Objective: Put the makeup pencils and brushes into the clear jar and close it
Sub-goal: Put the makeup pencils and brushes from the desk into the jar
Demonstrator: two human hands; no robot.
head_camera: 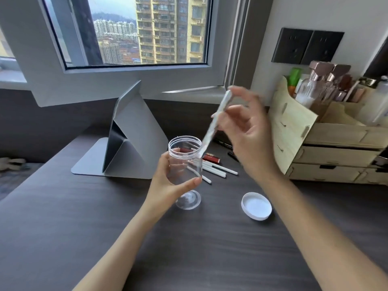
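one jar [184, 164], one lid [256, 206], three white pencils [218, 170] lying (others blurred).

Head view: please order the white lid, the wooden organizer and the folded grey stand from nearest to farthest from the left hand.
From the left hand:
1. Folded grey stand, just behind-left of it.
2. White lid, on the desk to its right.
3. Wooden organizer, far right by the wall.

The left hand [168, 183] grips the clear jar [184, 164], which stands open on the dark desk [105, 217]. The right hand [249, 135] pinches a white pencil [214, 124], motion-blurred and tilted, its lower end at the jar's mouth. More white pencils [218, 170] lie behind the jar. The white lid [256, 205] rests upside down to the right, apart from the jar.
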